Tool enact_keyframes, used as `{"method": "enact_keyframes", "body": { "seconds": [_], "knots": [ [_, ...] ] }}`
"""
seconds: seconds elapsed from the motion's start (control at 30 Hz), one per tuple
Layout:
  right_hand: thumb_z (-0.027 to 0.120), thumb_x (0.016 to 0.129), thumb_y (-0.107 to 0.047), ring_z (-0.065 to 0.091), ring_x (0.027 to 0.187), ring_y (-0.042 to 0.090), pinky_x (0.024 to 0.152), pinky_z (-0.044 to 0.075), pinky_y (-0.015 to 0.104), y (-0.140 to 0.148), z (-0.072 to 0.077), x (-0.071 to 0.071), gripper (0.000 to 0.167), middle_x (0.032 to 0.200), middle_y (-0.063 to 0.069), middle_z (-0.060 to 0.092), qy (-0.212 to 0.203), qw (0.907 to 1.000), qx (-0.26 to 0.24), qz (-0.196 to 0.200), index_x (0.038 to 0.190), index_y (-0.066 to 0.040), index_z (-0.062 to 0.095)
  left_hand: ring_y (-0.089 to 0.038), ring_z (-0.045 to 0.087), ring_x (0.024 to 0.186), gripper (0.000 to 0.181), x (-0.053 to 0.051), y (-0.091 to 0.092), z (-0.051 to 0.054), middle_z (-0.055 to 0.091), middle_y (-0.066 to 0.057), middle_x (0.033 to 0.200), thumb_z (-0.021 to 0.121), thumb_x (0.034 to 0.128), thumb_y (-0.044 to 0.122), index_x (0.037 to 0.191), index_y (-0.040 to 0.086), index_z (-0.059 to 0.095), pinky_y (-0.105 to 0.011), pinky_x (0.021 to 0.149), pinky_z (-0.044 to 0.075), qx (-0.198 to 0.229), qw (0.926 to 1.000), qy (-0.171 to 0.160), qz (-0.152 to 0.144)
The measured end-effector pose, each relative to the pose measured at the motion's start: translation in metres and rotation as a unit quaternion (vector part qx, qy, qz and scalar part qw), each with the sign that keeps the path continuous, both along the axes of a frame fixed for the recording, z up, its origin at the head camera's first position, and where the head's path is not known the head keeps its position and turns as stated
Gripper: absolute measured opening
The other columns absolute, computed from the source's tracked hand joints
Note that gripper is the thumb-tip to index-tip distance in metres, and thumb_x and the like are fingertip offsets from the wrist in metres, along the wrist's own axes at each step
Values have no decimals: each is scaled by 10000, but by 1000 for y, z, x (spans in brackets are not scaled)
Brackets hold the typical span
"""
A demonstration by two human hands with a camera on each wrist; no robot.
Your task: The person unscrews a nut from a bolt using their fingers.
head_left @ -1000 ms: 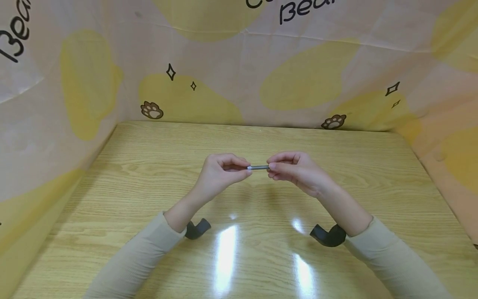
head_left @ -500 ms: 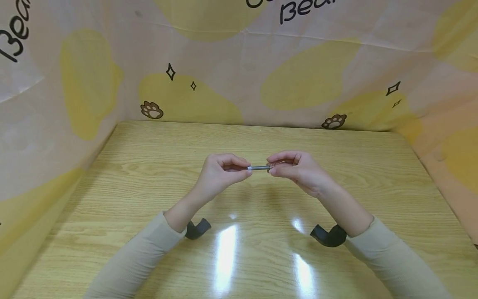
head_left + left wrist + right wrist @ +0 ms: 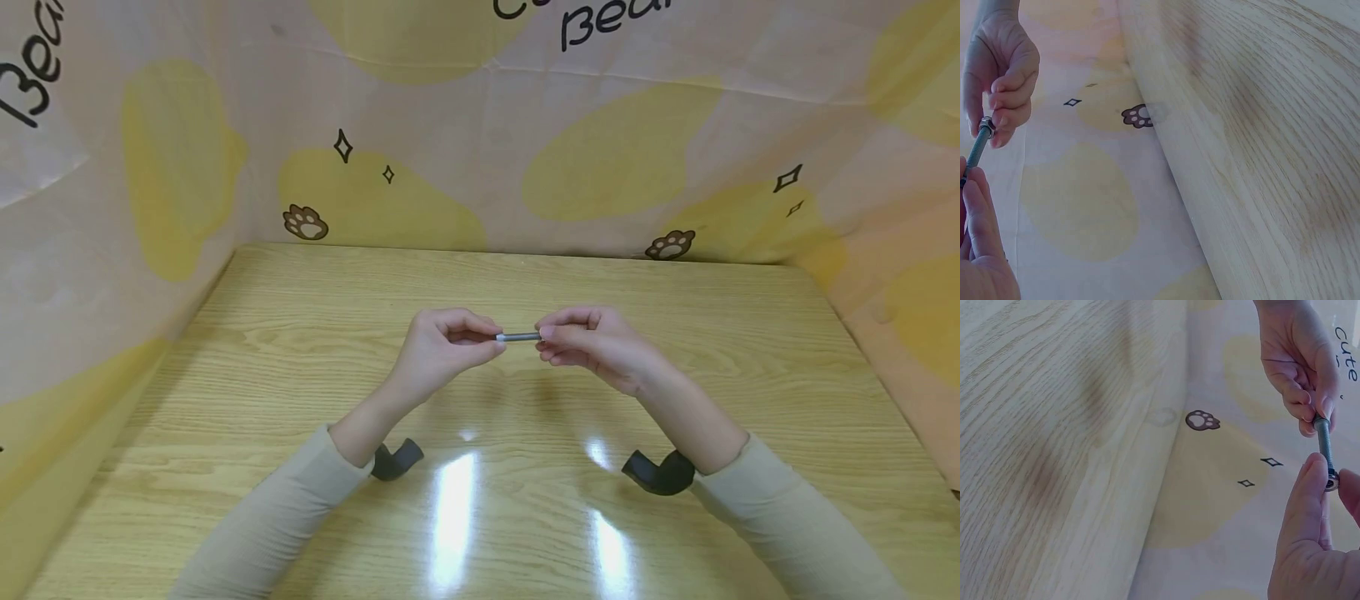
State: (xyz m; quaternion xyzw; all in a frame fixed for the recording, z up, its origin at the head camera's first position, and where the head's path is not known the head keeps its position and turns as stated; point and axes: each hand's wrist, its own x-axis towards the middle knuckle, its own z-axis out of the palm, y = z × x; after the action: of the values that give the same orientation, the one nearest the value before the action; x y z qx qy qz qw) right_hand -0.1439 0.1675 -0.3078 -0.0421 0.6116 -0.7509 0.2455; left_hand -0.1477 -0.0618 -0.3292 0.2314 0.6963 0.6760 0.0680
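Observation:
A grey threaded bolt (image 3: 519, 337) is held level above the table between both hands. The left hand (image 3: 442, 350) pinches its head end with thumb and fingers. On the other end sits a shiny metal nut (image 3: 987, 127), and the right hand (image 3: 600, 343) has thumb and fingertips on it. In the right wrist view the nut (image 3: 1332, 482) lies between the right hand's (image 3: 1310, 537) thumb and fingers, while the left hand (image 3: 1300, 362) grips the head end beyond. The head itself is mostly hidden by the left fingertips.
Below the hands is a wood-grain table (image 3: 337, 308) with bright light reflections. A printed cloth (image 3: 480, 150) with yellow patches and paw marks stands along the back and sides. Black curved bands (image 3: 660, 472) show by both wrists.
The right thumb and fingers shifted on the nut: half a second ago they stood slightly apart with the nut showing, and now they close over it again. The left hand stays still.

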Motion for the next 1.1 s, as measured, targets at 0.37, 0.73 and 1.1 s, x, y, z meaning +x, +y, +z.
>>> {"method": "enact_keyframes", "body": {
  "seconds": [0.37, 0.73, 1.1],
  "knots": [
    [563, 821, 124, 656, 786, 135, 786, 545, 276, 4, -3, 0, 256, 825, 55, 673, 538, 9984, 162, -58, 887, -99, 671, -214, 668, 775, 134, 0, 1, 2, 673, -139, 920, 707, 787, -26, 913, -61, 677, -327, 720, 567, -83, 9999, -94, 23],
    [581, 832, 111, 657, 809, 122, 819, 534, 280, 8, -8, -2, 296, 876, 42, 688, 432, 9986, 296, -59, 896, -143, 718, -215, 667, 779, 132, -1, 0, 0, 673, -135, 928, 707, 795, -8, 917, -51, 679, -325, 727, 566, -132, 9998, -169, 30],
    [577, 830, 121, 664, 807, 119, 788, 538, 250, 13, -9, -6, 293, 854, 28, 701, 459, 9988, 179, -42, 898, -119, 730, -219, 666, 774, 151, -5, -1, -1, 688, -108, 909, 734, 792, 50, 921, -21, 700, -326, 716, 567, -357, 9992, -125, 107]
  ]
}}
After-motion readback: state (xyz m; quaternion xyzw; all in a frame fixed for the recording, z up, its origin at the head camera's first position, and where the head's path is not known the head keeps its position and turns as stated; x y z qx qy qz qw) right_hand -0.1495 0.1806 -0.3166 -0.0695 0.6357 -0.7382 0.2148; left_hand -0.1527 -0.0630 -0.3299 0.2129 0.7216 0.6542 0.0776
